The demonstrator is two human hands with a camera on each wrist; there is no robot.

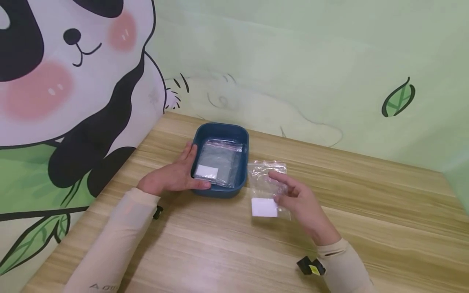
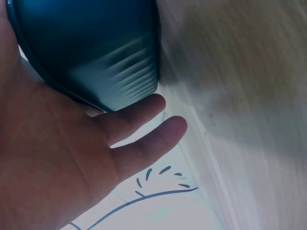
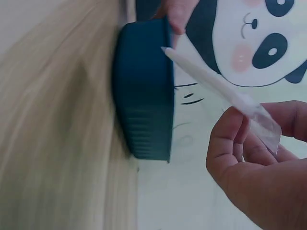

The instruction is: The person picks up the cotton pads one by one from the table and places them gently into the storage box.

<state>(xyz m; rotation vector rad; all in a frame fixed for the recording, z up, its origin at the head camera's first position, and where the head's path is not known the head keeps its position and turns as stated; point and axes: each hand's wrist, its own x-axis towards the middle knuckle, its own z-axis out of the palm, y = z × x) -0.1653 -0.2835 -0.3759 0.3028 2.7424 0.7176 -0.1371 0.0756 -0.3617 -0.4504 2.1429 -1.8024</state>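
Observation:
My left hand [image 1: 172, 173] steadies a dark blue plastic box [image 1: 221, 193] from its left side, the thumb over the near rim and the fingers along the outer wall. In the left wrist view two of its fingers [image 2: 148, 143] stretch out beside the box. Inside the box lie several clear zip bags [image 1: 220, 158], the top one with a white patch. Just right of the box, my right hand [image 1: 298, 203] holds a clear zip bag [image 1: 261, 183] with a white patch [image 1: 264, 207] near its bottom. The right wrist view shows this bag edge-on, raised off the table, between thumb and fingers.
The box and hands are over a wood-grain table [image 1: 205, 252]. Behind it rises a pale green wall [image 1: 293, 61] with a printed panda [image 1: 91, 81] at the left and a leaf [image 1: 398, 98] at the right.

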